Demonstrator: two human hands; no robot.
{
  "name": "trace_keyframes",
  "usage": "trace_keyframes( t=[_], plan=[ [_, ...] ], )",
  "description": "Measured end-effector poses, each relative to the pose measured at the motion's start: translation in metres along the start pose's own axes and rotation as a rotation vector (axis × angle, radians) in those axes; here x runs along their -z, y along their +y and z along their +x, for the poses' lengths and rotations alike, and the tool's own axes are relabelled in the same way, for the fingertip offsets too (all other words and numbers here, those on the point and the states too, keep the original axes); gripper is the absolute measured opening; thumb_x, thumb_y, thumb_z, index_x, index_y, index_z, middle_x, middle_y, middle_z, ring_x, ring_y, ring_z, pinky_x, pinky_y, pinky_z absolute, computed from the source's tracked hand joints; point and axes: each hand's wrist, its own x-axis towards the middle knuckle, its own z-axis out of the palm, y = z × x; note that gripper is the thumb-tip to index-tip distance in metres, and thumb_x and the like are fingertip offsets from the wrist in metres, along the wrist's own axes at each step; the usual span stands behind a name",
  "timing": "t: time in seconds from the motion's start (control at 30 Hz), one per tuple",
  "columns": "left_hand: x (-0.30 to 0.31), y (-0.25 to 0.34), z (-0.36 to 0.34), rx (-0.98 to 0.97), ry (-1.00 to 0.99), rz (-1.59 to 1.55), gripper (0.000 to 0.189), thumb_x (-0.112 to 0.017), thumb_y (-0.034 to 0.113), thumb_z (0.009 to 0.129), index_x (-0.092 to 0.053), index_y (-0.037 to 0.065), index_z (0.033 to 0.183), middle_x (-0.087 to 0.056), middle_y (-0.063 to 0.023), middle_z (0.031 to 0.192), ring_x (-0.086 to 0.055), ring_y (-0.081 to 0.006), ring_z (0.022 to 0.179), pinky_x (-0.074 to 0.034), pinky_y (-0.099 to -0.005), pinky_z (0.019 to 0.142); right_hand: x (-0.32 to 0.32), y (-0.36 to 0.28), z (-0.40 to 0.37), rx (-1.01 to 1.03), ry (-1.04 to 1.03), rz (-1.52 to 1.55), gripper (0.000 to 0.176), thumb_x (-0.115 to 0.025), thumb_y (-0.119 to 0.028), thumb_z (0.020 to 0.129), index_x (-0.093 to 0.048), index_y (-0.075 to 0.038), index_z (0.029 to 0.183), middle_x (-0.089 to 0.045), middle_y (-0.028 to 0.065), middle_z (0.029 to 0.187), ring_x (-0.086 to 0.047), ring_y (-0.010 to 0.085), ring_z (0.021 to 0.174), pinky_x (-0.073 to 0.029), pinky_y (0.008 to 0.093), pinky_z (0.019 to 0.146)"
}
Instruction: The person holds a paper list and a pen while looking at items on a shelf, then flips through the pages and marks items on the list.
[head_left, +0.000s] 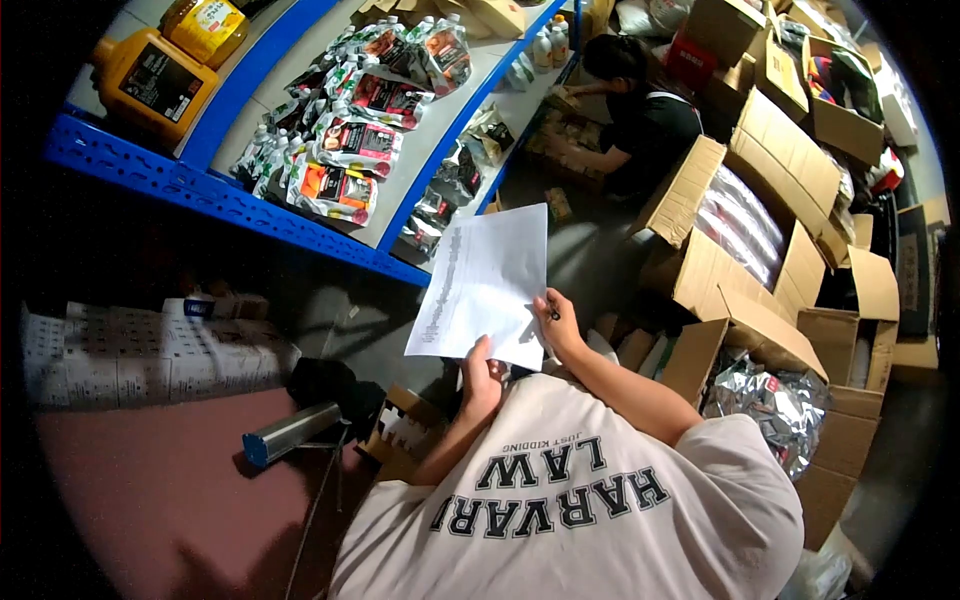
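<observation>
A white sheet of paper (485,275) with a column of printed lines is held up in front of my chest. My left hand (482,372) grips its lower edge, the thumb lying on top of the sheet. My right hand (556,318) is closed at the sheet's right edge, with a dark pen (555,313) showing between its fingers. Most of the pen is hidden by the hand. Beyond the paper, spouted pouches (345,190) with colourful labels lie in rows on a blue metal shelf (230,195).
Another person (650,120) crouches beyond the paper, hands at packages low by the shelf. Open cardboard boxes (785,160) crowd the right, one holding silvery packs (768,405). Large yellow jugs (155,85) stand upper left. A metal tube (290,435) lies lower left, near stacked white cartons (150,355).
</observation>
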Motion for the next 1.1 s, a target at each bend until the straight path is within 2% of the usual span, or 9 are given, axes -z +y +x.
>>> trace_keyframes(
  t=[0.2,0.3,0.4,0.5,0.6,1.1],
  plan=[
    [-0.0021,0.0028,-0.0023,0.044,0.085,0.051,0.021,-0.05,0.017,0.072,-0.045,0.009,0.09,-0.041,0.0008,0.075,-0.033,-0.0051,0.052,-0.028,-0.0156,0.042,0.0028,-0.0042,-0.0003,-0.046,-0.012,-0.054,0.02,-0.044,-0.014,0.082,-0.047,0.004,0.088,-0.053,0.0073,0.071,-0.042,0.0118,0.064,-0.038,0.0237,0.059],
    [-0.0002,0.0008,-0.0008,0.024,0.056,0.031,0.021,-0.051,0.017,0.072,-0.045,0.01,0.09,-0.041,0.0009,0.074,-0.033,-0.0052,0.052,-0.029,-0.0157,0.042,0.0019,-0.0024,-0.001,-0.033,-0.009,-0.032,0.019,-0.044,-0.013,0.082,-0.047,0.005,0.088,-0.053,0.0073,0.07,-0.042,0.0118,0.064,-0.038,0.0236,0.059],
    [-0.0047,0.0035,-0.0056,0.007,0.072,0.035,0.011,-0.051,0.018,0.071,-0.049,0.008,0.077,-0.042,0.0027,0.061,-0.034,-0.0061,0.047,-0.03,-0.0189,0.043,0.0009,-0.0026,-0.0016,-0.018,-0.002,-0.008,0.018,-0.044,-0.013,0.082,-0.047,0.005,0.087,-0.052,0.0069,0.07,-0.042,0.0115,0.064,-0.037,0.0232,0.059],
    [-0.0045,0.0048,-0.0074,0.018,0.093,0.044,0.013,-0.051,0.018,0.071,-0.05,0.008,0.078,-0.044,0.0014,0.064,-0.036,-0.0067,0.05,-0.031,-0.0192,0.044,0.0002,-0.0008,-0.0007,-0.021,0.004,0.031,0.018,-0.044,-0.013,0.081,-0.047,0.004,0.088,-0.053,0.007,0.071,-0.043,0.0113,0.065,-0.037,0.0231,0.059],
    [-0.0024,0.0029,-0.0037,0.027,0.091,0.05,0.021,-0.05,0.017,0.072,-0.044,0.01,0.09,-0.04,0.001,0.074,-0.033,-0.0053,0.052,-0.029,-0.0159,0.043,0.0004,0.0009,0.0004,-0.032,-0.003,0.025,0.019,-0.044,-0.013,0.081,-0.047,0.004,0.089,-0.053,0.007,0.072,-0.043,0.0113,0.065,-0.037,0.0231,0.06],
    [-0.0056,0.0041,-0.0077,-0.015,0.045,0.097,0.02,-0.049,0.021,0.072,-0.045,0.008,0.087,-0.039,0.0014,0.073,-0.031,-0.0048,0.052,-0.027,-0.0162,0.044,-0.0002,0.004,0.0025,-0.025,0.004,0.036,0.018,-0.043,-0.012,0.082,-0.047,0.005,0.086,-0.052,0.006,0.07,-0.043,0.0107,0.065,-0.037,0.0223,0.061]
  ],
)
